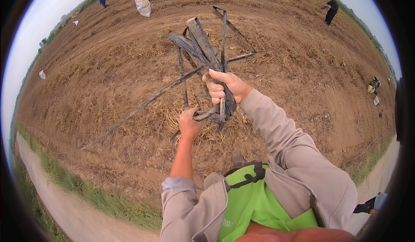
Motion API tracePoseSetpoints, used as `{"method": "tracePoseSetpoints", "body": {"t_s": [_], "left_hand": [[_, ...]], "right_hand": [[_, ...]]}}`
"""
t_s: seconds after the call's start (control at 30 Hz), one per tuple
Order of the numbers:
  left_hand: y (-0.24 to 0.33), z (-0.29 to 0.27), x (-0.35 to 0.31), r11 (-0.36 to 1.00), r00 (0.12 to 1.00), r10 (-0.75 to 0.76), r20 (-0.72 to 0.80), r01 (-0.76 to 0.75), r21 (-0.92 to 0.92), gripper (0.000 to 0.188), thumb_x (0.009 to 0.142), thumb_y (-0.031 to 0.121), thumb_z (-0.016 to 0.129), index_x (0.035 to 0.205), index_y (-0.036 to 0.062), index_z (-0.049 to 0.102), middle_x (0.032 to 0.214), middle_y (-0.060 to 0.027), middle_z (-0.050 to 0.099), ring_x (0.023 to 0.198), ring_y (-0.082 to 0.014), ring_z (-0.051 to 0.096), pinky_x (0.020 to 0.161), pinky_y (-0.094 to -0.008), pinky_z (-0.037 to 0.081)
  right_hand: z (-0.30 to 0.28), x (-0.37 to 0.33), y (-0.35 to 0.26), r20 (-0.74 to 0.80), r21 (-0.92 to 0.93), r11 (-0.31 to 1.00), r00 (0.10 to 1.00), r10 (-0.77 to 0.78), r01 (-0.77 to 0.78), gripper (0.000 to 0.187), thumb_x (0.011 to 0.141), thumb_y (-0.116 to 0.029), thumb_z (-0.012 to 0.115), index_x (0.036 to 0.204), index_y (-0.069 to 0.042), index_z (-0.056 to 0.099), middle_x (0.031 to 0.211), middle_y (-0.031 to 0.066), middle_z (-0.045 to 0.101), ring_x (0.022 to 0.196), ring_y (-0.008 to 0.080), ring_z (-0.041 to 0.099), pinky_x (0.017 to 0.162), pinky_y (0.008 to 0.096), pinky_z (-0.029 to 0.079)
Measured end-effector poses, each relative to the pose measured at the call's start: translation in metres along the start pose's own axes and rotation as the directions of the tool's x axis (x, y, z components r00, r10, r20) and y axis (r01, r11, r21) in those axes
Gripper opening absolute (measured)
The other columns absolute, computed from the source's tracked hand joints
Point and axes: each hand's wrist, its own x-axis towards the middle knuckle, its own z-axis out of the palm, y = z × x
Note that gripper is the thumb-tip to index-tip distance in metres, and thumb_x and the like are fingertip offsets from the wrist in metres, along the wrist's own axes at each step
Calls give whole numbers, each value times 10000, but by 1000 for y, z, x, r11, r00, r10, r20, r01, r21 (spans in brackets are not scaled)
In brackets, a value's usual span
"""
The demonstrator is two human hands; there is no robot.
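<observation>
A folded bundle of flat black drip tape is held up in front of me, dusty with soil. Wrapped round its middle is my right hand, thumb pointing up along the strips. Lower down and to the left, my left hand is closed on the bottom loops of the same tape; part of its fingers is hidden behind them. Several stiff loops stick out above my right hand. One long strip runs from the bundle down to the ground at the far left.
Dry vines cover the brown field. A white sack stands far off, near a person in blue. Another person in dark clothes is at the far right. Grass borders a pale path at lower left.
</observation>
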Motion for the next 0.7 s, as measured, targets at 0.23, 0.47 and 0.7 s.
{"method": "tracePoseSetpoints", "body": {"t_s": [0.23,0.47,0.7], "left_hand": [[-21,-38,5,920,986,-52,-161,109,376,228,768,249,754,956,151,671,950,-100,655,895,-349,635,749,-451,519],[7,-83,86,767,817,-559,-138,447,-461,195,893,110,586,1070,53,646,927,-101,706,757,-251,672,656,-429,541],[83,-90,147,21,851,-517,96,125,-992,304,943,-60,405,1202,63,506,1059,-140,653,847,-298,683,724,-491,590]], "right_hand": [[-45,-15,-6,-285,-458,885,957,-54,-86,361,889,-363,745,959,-26,637,537,-39,442,459,88,452,472,279,369],[-52,10,40,-237,-901,431,883,-405,-44,727,686,-497,872,1123,42,655,970,152,704,867,237,664,784,359,510],[-29,57,69,55,-925,329,925,-377,189,898,642,-451,895,1315,24,538,1193,175,650,1135,272,596,986,390,451]]}}
